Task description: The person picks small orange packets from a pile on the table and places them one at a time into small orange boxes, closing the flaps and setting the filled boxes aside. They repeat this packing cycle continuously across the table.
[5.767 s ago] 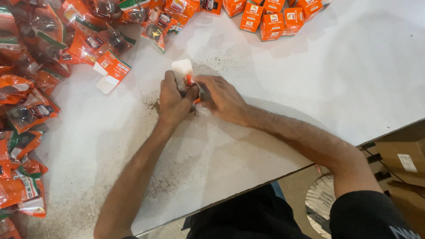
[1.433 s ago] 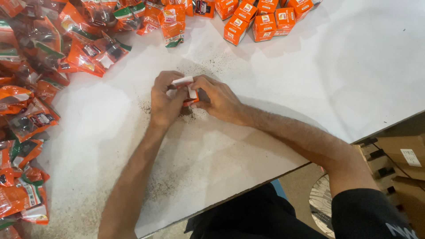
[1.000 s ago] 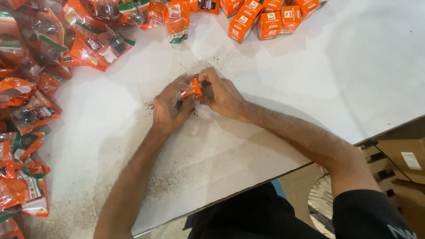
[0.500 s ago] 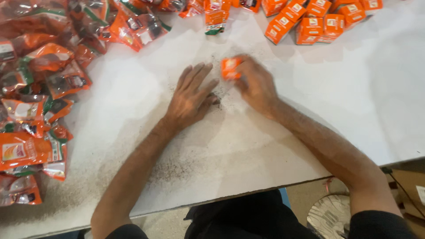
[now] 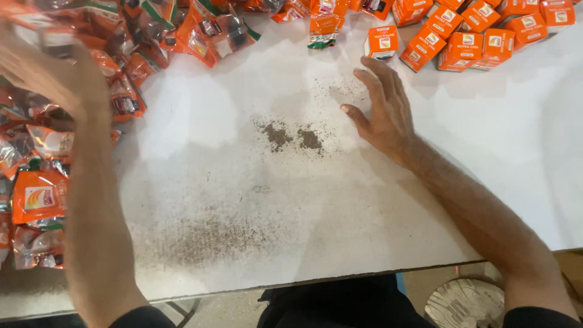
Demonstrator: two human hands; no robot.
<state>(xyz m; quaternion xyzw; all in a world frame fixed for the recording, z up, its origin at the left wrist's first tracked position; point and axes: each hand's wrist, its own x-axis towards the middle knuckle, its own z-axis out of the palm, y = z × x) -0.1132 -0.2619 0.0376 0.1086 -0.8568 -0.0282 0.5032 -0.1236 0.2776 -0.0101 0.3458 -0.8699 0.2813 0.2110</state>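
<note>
My right hand (image 5: 382, 109) lies open and flat on the white table (image 5: 291, 200), fingers spread, just below a small orange and white box (image 5: 381, 42) that stands apart from it. My left hand (image 5: 48, 70) is blurred at the far left, over the heap of orange foil packets (image 5: 91, 73). Whether it holds a packet cannot be told. Two small dark patches of powder (image 5: 291, 136) mark the table between the hands.
A row of orange boxes (image 5: 480, 33) stands along the back right. Orange packets (image 5: 36, 200) pile down the left edge. Fine dark dust (image 5: 212, 237) is scattered near the front edge. Below the table lie a round patterned object (image 5: 464, 300) and the floor.
Both hands worked together on a small orange box at the table's middle. The right hand set that box near the back row and let go; the left hand swung left over the packets.
</note>
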